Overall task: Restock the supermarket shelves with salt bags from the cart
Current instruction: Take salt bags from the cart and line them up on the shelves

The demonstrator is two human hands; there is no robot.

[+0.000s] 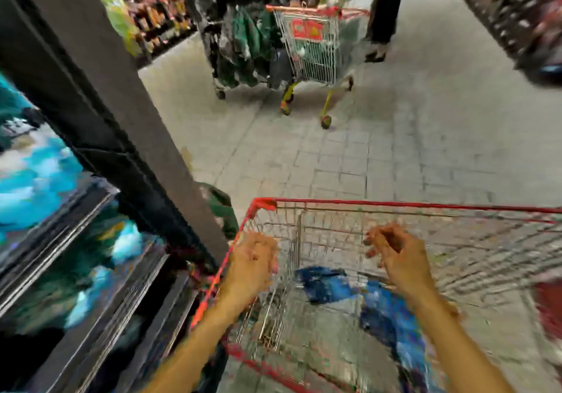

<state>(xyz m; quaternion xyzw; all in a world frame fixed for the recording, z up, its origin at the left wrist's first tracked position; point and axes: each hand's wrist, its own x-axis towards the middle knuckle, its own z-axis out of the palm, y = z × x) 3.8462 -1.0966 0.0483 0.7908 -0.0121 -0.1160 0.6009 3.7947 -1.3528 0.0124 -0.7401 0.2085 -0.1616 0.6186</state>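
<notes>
A red-rimmed wire cart point(410, 205) stands right in front of me, seen from above. Blue and white salt bags point(328, 283) lie on its bottom, blurred by motion. My left hand point(252, 261) hovers over the cart's left rim with loosely curled fingers and holds nothing. Above the middle of the basket my right hand point(395, 252) hangs with bent, spread fingers, also holding nothing. To my left, dark shelves point(100, 271) carry blurred light-blue packs point(27, 179).
A dark pillar point(100, 112) rises between the shelves and the cart. Ahead on the tiled aisle stand a second cart point(316, 45) and a rack of dark goods point(240, 27). A person's legs point(383, 12) are beside that cart. More shelving lines the far right.
</notes>
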